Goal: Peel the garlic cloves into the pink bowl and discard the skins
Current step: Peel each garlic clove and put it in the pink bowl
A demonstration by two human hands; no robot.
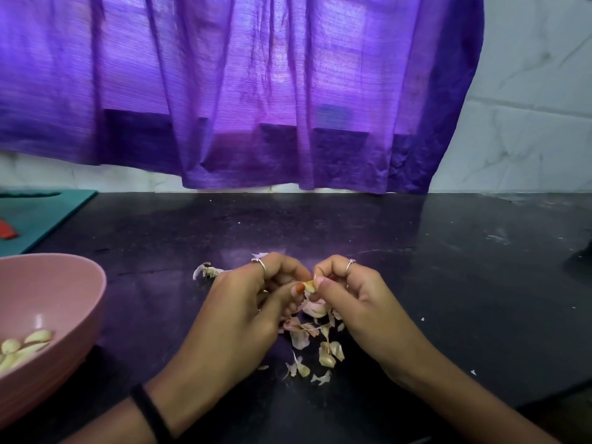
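Loose garlic skins (312, 344) lie nearest on the black counter (448, 267). Just beyond them, left hand (243, 312) and right hand (355, 302) pinch one garlic clove (309, 286) between curled fingers. Left of the skins sits the pink bowl (73, 302) holding peeled cloves (24, 347).

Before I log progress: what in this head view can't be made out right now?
- Garlic clove: mostly covered by the left hand and right hand; how much is peeled is unclear.
- Pink bowl: cut off by the left edge, so no clove count.
- Red object on the teal board: cropped, unidentifiable.
- Dark object at the right edge: cropped.
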